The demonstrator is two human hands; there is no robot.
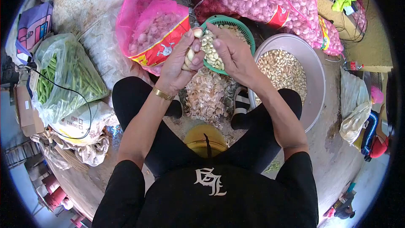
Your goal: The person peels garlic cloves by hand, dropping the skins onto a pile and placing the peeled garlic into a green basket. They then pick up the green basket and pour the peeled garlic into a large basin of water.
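Note:
My left hand is closed around several pale garlic cloves. One clove sticks up at the thumb and forefinger tips. Just to its right, my right hand hovers over the green basket, thumb and forefinger apart, with nothing visible between them; its other fingers are partly hidden. Peeled cloves fill much of that basket. Beneath both hands lies a heap of papery garlic skins on the floor. Whole garlic bulbs show in an opened pink mesh bag at the left.
A large pale basin of garlic cloves stands by my right knee. Full mesh sacks of garlic lie at the back right. On the left sits a clear plastic bag of green pods. A yellow stool shows between my legs.

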